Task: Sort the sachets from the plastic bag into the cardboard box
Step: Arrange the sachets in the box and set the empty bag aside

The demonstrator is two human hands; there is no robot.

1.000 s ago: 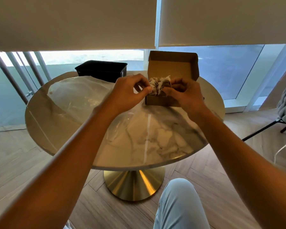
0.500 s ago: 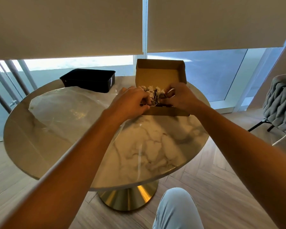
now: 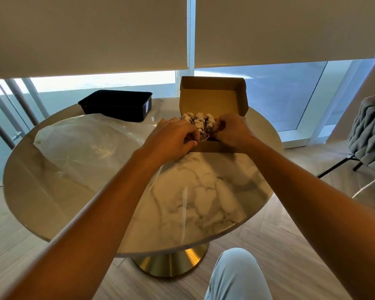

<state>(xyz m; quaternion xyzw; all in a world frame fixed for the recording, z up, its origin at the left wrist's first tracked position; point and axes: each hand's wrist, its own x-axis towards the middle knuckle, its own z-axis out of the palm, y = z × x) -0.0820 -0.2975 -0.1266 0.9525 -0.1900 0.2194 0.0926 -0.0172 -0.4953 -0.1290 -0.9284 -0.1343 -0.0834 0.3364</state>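
Note:
An open cardboard box (image 3: pixel 212 98) stands at the far side of the round marble table (image 3: pixel 195 198), its lid upright. Several small white sachets (image 3: pixel 198 121) with thin strings lie bunched inside it. My left hand (image 3: pixel 173 137) reaches over the box's front wall with fingers curled, pinching at a sachet and its string. My right hand (image 3: pixel 232 131) is curled on sachets at the box's right side. A clear plastic bag (image 3: pixel 85 148) lies flat on the table's left half.
A black rectangular tray (image 3: pixel 117 105) sits at the table's far left edge, behind the plastic bag. A grey knitted chair (image 3: pixel 370 135) stands to the right of the table. My knee (image 3: pixel 236 276) is below the table's near edge.
Both hands have dropped lower into the box and closer together on the sachets. The view has shifted so the box sits nearer the middle.

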